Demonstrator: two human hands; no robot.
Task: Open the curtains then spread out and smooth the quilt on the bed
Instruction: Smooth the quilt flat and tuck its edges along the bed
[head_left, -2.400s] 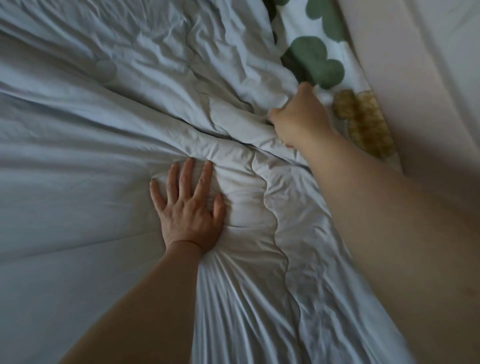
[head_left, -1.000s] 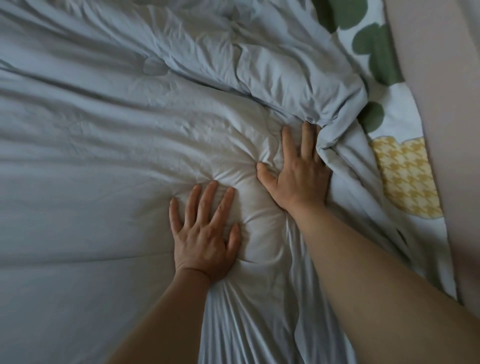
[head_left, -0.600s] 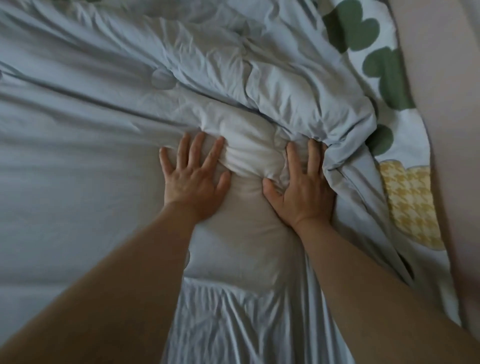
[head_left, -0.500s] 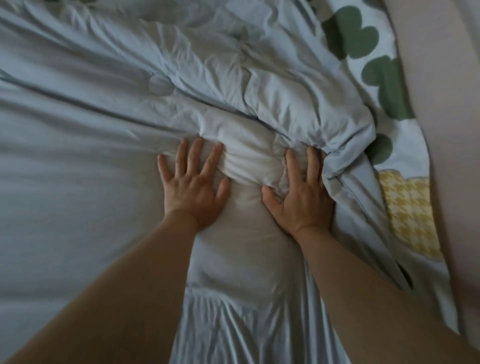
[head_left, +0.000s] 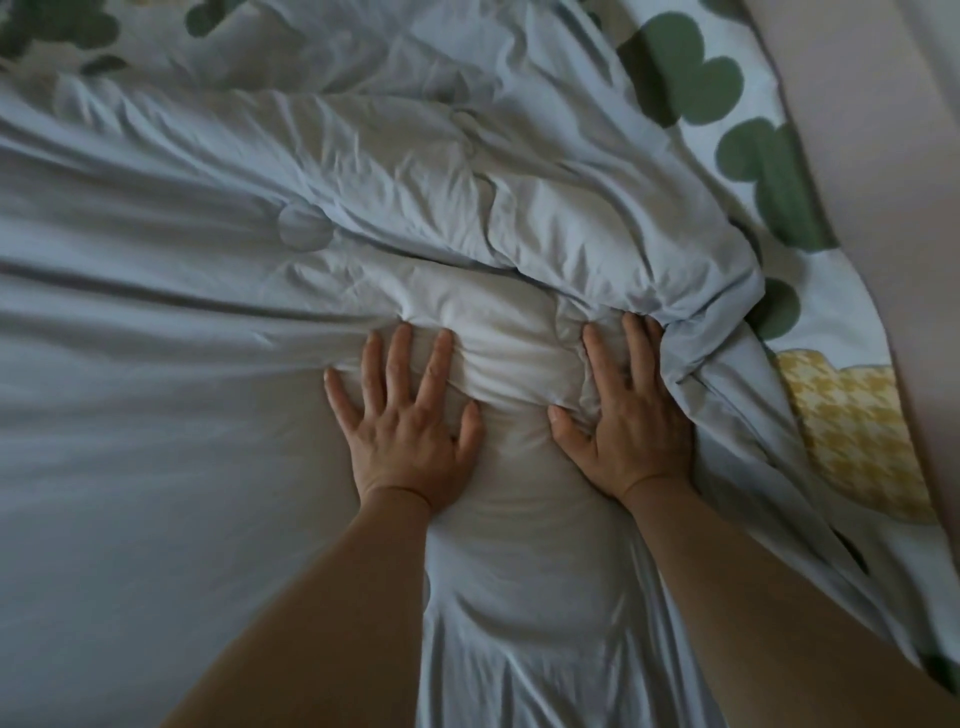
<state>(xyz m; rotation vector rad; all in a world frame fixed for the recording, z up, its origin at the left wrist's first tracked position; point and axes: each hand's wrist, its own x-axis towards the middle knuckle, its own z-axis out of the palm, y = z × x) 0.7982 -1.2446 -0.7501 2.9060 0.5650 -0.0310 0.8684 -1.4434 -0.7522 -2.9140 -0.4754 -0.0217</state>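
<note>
Bed sheet, quilt, left hand, right hand pressing flat

So there's a white patterned sheet along the right edge with big green blobs and a yellow houndstooth patch. More green shows top left. A plain pinkish surface sits beside it, wall or padding, can't tell.

- The left hand is showing bare, with knuckles and faint tendon lines standing out on its back.
- The right hand is showing bare too, its thumbnail looking trimmed short.
- A thin crease is crossing each wrist.
- The left forearm and right forearm are running bare out of view, both looking broader toward the camera.
</note>
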